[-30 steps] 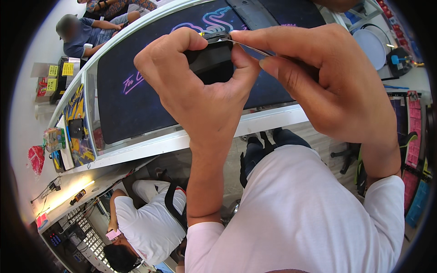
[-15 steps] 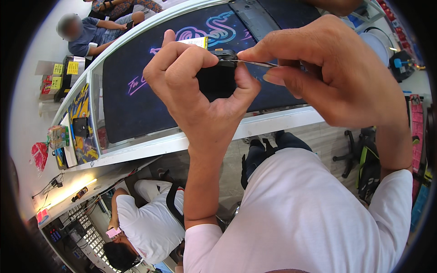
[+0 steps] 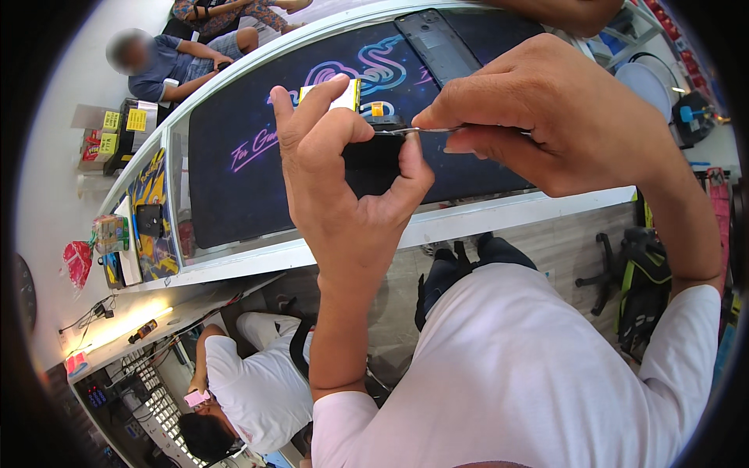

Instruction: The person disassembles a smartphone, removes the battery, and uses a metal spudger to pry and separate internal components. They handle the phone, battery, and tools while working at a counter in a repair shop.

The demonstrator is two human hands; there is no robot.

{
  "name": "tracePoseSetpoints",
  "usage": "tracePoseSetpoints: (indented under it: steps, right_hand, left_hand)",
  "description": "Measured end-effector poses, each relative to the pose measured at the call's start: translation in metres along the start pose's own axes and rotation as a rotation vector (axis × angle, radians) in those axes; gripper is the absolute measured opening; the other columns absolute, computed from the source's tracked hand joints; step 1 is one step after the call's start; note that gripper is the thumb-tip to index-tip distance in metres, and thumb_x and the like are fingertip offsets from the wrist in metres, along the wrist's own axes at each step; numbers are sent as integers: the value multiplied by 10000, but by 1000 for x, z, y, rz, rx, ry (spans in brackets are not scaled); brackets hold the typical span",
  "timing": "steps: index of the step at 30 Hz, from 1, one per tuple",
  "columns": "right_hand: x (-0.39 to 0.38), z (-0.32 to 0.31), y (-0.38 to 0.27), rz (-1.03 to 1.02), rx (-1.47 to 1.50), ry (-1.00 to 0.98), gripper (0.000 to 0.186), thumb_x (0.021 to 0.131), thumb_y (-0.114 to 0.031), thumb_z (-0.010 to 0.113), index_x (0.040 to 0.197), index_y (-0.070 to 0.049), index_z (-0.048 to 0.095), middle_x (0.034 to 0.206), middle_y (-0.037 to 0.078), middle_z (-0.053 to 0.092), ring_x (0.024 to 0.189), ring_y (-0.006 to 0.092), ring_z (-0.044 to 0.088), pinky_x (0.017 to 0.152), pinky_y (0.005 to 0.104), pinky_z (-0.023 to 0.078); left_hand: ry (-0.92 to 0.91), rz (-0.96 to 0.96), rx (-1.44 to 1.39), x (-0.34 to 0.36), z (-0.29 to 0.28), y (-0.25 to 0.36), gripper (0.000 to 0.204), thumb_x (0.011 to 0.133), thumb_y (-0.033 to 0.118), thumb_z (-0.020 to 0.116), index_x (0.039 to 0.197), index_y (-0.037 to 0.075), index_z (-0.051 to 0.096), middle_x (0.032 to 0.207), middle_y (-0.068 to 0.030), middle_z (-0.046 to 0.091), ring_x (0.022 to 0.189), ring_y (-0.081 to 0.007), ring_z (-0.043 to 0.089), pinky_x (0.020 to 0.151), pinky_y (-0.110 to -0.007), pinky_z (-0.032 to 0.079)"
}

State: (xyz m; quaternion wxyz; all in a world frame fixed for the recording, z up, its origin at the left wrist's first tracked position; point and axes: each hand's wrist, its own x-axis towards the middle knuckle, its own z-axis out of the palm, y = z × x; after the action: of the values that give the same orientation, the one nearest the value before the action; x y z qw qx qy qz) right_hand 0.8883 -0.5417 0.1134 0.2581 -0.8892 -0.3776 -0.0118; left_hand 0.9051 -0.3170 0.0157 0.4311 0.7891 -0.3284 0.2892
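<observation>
My left hand (image 3: 343, 195) is raised over the table with its index finger and thumb curled round a small black part (image 3: 388, 122). A very dark area shows inside the ring of these fingers; I cannot tell whether it belongs to the same part. My right hand (image 3: 538, 117) pinches a thin metal tool (image 3: 431, 130), whose tip touches or nearly touches the black part's edge. Which kind of tool it is cannot be made out. Just beyond my left fingers are a white, yellow-edged battery-like block (image 3: 349, 97) and a small orange piece (image 3: 378, 108).
A dark printed mat (image 3: 234, 195) covers the white-framed table (image 3: 445, 222). A black phone housing (image 3: 437, 47) lies at its far side. One person (image 3: 172, 66) sits beyond the table, another (image 3: 257, 382) at a bench lower left. A wheeled chair (image 3: 601, 273) stands at right.
The view has shifted, so the table and phone housing show lower and more fully. My left fingers have spread slightly; both hands keep their grip, the tool still at the black part.
</observation>
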Motion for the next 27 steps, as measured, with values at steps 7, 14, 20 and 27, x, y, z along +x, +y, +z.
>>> tracePoseSetpoints:
  steps: [7, 14, 20, 27]
  right_hand:
    - [-2, 2, 8, -55, -30, 23, 292, 880, -50, 779, 1165, -20, 728, 777, 122, 706, 650, 330, 655, 594, 415, 477]
    - [-2, 5, 12, -163, -142, 25, 300, 880, -75, 788, 1169, -16, 730, 810, 118, 719, 662, 325, 658, 588, 415, 468]
    - [-3, 8, 24, -188, 14, 101, 249, 908, -47, 767, 1153, -13, 743, 788, 103, 708, 625, 264, 639, 579, 354, 466]
    - [-20, 17, 9, 272, 497, 270, 225, 1058, -113, 632, 1238, -15, 725, 758, -43, 612, 611, 29, 503, 545, 214, 383]
  left_hand:
    - [28, -93, -44, 1, 4, 11, 481, 802, -10, 846, 1153, 73, 527, 1421, -178, 617, 1390, -343, 553, 1184, -502, 431]
    - [68, 7, 3, 3, 5, 9, 420, 777, -14, 830, 1100, 74, 577, 1188, -120, 675, 1281, -328, 653, 1195, -567, 418]
    - [20, -19, 21, 9, 1, 14, 343, 798, -3, 826, 1042, 59, 594, 1200, -125, 694, 1208, -304, 660, 1144, -486, 448]
    - [22, -138, 57, 15, -2, 17, 324, 815, 16, 832, 1020, 62, 585, 1160, -124, 706, 1111, -259, 665, 1035, -386, 494]
